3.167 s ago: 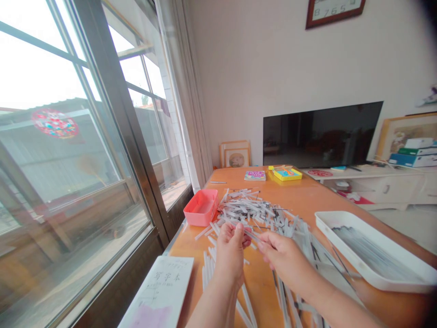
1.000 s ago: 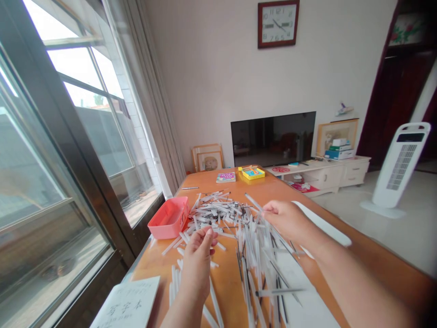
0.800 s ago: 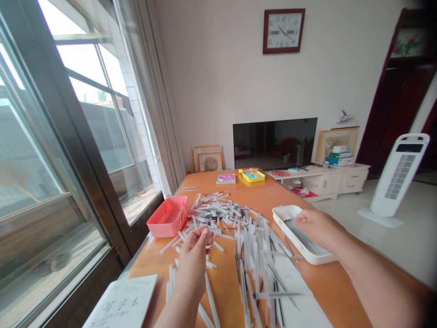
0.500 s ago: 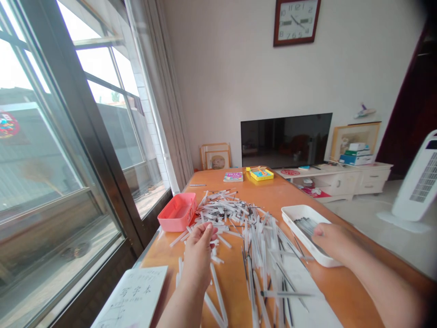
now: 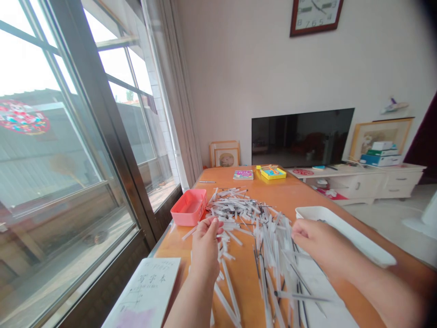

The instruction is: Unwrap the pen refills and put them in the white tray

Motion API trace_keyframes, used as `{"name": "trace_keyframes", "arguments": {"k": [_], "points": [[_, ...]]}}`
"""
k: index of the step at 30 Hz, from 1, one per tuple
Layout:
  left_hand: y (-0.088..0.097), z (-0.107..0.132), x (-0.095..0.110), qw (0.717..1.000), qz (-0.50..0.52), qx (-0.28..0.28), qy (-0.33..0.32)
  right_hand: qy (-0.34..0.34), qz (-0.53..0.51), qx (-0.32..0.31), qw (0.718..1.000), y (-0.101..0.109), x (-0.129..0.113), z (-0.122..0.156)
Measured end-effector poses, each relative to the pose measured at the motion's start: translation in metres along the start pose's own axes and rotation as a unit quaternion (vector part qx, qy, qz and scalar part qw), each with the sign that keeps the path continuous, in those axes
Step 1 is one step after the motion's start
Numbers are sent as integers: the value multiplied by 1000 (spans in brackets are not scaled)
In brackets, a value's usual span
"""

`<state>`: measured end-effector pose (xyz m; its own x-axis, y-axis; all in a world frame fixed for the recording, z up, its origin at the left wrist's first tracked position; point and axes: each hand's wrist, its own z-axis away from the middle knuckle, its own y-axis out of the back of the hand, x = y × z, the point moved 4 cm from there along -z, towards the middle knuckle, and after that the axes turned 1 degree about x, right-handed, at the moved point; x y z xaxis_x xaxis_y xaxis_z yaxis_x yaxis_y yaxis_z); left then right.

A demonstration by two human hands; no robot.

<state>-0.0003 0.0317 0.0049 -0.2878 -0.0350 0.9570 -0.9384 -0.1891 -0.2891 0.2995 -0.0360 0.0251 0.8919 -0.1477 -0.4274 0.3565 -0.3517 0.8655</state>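
Note:
My left hand (image 5: 207,234) is raised over the near side of a heap of pen parts, thumb and fingers pinched together. Whatever lies in that pinch is hidden. My right hand (image 5: 309,234) has its fingers curled closed beside the near left wall of a white tray (image 5: 362,239); I cannot make out anything in it. The heap holds translucent pen barrels (image 5: 273,237) and thin dark-tipped refills (image 5: 307,282), many lying loose across the table. A pink plastic box (image 5: 186,214) stands left of the heap, just beyond my left hand.
A notebook (image 5: 146,287) lies at the near left, by the window. Toward the table's (image 5: 235,273) far end are a small colourful book (image 5: 243,175), a yellow box (image 5: 273,173) and a pen (image 5: 207,182). Beyond stands a television (image 5: 300,139).
My right hand has come out of the white tray and moved left toward the heap. My left hand keeps its pinch in nearly the same place. The view has turned left.

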Motion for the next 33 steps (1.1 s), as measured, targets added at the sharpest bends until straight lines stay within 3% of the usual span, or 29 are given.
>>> {"name": "trace_keyframes", "arguments": {"k": [3, 6, 10, 13, 16, 25, 33], "points": [[1, 0, 2, 1000, 13, 4, -4, 48, 7, -83, 995, -24, -31, 2], [4, -1, 4, 1000, 30, 7, -4, 36, 37, -103, 993, -42, -44, -1], [9, -6, 4, 998, 56, 15, -2, 23, 56, -103, 993, -57, -51, -7], [14, -10, 4, 997, 75, 31, -7, 57, 40, -108, 992, -66, -61, -13], [16, -12, 3, 994, 98, 50, 9, 98, 31, -122, 987, -78, -77, -21], [22, -16, 1, 989, 120, 81, 29, 127, 68, -123, 982, -120, -126, -50], [25, -16, 3, 986, 132, 93, 40, 132, 133, -117, 975, -140, -132, -69]]}}
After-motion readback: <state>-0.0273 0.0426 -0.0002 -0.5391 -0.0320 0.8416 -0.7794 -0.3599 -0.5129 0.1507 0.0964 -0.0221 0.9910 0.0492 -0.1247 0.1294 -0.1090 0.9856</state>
